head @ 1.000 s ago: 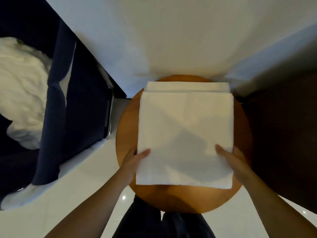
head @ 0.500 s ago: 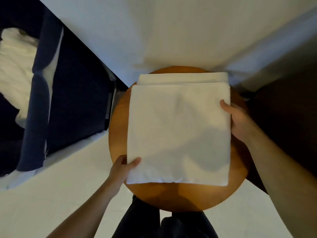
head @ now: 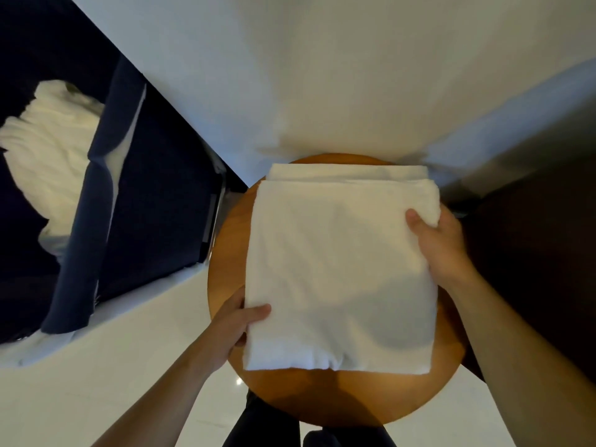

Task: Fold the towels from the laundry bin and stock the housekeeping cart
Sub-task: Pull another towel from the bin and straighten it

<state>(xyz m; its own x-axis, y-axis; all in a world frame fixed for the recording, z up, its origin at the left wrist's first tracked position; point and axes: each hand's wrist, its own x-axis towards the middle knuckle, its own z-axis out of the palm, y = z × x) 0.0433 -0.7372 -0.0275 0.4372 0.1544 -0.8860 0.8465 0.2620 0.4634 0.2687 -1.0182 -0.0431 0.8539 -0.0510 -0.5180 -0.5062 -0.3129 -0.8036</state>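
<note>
Since a moment ago our right hand (head: 440, 243) has slid further up the folded towel's (head: 338, 272) right edge, thumb now on top near the far corner; our left hand (head: 233, 327) pinches the near left corner, thumb above, fingers beneath; the white towel lies flat on a round wooden table (head: 322, 395), a second folded towel (head: 346, 172) under it; left beyond, crumpled white linen (head: 48, 156) fills the navy laundry bin (head: 145, 204).

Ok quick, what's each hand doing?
Left hand: pinching the folded towel's near left edge.
Right hand: gripping its far right edge.
</note>
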